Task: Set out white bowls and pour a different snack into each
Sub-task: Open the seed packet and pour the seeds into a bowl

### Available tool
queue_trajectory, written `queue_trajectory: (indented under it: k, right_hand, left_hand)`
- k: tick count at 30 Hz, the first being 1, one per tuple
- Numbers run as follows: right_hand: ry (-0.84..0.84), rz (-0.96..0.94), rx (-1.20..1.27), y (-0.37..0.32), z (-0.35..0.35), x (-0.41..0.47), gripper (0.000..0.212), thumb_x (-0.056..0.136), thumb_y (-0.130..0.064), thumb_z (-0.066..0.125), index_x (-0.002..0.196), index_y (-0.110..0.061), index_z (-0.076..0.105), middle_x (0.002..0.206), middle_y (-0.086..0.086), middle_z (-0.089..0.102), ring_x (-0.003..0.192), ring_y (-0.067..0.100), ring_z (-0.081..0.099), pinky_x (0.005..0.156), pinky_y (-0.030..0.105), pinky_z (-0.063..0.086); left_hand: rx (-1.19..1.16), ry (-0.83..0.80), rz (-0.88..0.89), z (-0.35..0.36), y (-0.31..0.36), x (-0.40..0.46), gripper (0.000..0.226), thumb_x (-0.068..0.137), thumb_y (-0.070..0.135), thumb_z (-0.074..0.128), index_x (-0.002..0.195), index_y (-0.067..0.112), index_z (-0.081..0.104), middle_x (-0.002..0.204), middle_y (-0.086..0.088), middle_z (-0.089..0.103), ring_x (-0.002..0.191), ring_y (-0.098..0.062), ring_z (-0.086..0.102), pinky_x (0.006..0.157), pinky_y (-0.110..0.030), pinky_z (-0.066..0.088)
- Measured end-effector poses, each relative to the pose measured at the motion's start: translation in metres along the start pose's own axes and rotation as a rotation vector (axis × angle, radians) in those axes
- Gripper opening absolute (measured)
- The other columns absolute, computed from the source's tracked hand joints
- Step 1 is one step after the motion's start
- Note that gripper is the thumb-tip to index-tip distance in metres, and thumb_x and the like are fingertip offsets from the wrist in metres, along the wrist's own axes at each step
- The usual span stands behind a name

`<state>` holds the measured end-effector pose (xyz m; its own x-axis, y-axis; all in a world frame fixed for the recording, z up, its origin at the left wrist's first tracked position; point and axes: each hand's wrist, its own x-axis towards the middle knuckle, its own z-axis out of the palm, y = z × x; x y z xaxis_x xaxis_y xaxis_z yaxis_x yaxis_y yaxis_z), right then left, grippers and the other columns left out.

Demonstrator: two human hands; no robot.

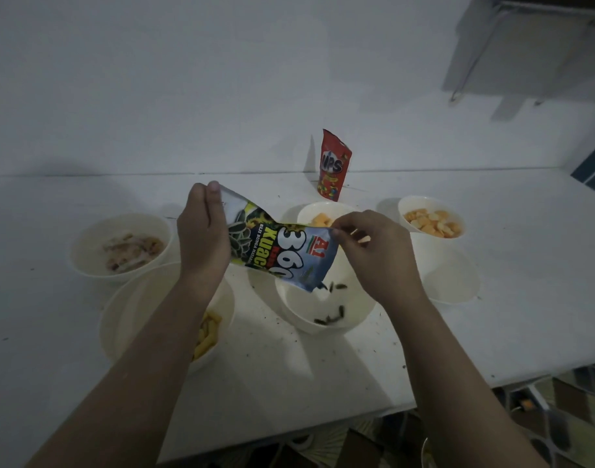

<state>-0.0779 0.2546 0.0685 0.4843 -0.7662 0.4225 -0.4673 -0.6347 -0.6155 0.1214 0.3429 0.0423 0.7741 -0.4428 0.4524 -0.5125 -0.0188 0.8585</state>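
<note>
A blue and yellow sunflower-seed packet (282, 251) hangs tipped mouth-down over the middle white bowl (299, 315). My left hand (203, 231) grips its upper end and my right hand (373, 251) pinches its right edge. Dark seeds (329, 319) lie in that bowl and a few are falling from the packet's mouth. Other white bowls hold pale crackers (134, 251) at the left, yellow sticks (206, 336) under my left forearm, and orange pieces (431, 224) at the right. Behind the packet another bowl (323, 214) holds orange pieces. One bowl (454, 282) at the right looks empty.
A red snack pouch (333, 167) stands upright against the white wall behind the bowls. Crumbs are scattered on the white table (491, 332). The table's front edge runs across the lower right, with patterned floor (559, 417) below it.
</note>
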Motion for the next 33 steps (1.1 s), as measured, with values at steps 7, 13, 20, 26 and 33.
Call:
queue_trajectory:
  k: [7,13,20,26,33]
  right_hand:
    - [-0.013,0.026,-0.024,0.006,0.002,-0.003,0.006,0.091,-0.02,0.065,0.089,-0.021,0.071,0.086,-0.01,0.065,0.074,0.001,0.056,0.064,0.01,0.038]
    - [-0.029,0.025,-0.071,0.008,0.002,0.001,0.005,0.092,-0.021,0.065,0.09,-0.021,0.069,0.087,-0.011,0.063,0.073,0.002,0.055,0.063,0.009,0.035]
    - [-0.076,0.093,-0.078,0.004,0.001,0.001,0.005,0.093,-0.021,0.064,0.089,-0.025,0.064,0.095,-0.006,0.062,0.078,0.011,0.058,0.065,0.015,0.04]
    - [-0.089,0.118,-0.143,0.002,-0.002,0.002,0.01,0.091,-0.02,0.065,0.096,-0.019,0.073,0.094,-0.005,0.064,0.078,0.012,0.057,0.071,0.023,0.04]
    - [-0.127,0.13,-0.173,0.006,-0.005,0.002,0.012,0.093,-0.021,0.064,0.1,-0.02,0.074,0.094,-0.009,0.065,0.078,0.008,0.056,0.072,0.019,0.04]
  left_hand:
    - [0.032,-0.031,0.013,0.003,0.003,0.0,0.037,0.106,0.034,0.029,0.07,0.024,0.027,0.064,0.004,0.033,0.052,0.002,0.037,0.051,-0.016,0.031]
    - [0.029,-0.035,0.004,0.006,0.001,0.002,0.037,0.105,0.035,0.029,0.076,0.013,0.032,0.064,0.003,0.033,0.052,0.001,0.037,0.051,-0.016,0.032]
    - [0.003,-0.047,0.004,0.007,0.0,-0.001,0.036,0.105,0.034,0.03,0.076,0.013,0.032,0.064,0.004,0.033,0.053,0.0,0.036,0.052,-0.017,0.031]
    - [0.001,-0.058,0.023,0.009,0.0,0.001,0.036,0.105,0.035,0.031,0.074,0.017,0.031,0.063,0.005,0.033,0.052,0.0,0.035,0.052,-0.018,0.03]
    - [0.034,-0.081,0.037,0.011,0.003,0.002,0.037,0.105,0.035,0.031,0.07,0.025,0.027,0.063,0.004,0.033,0.052,0.0,0.035,0.052,-0.017,0.029]
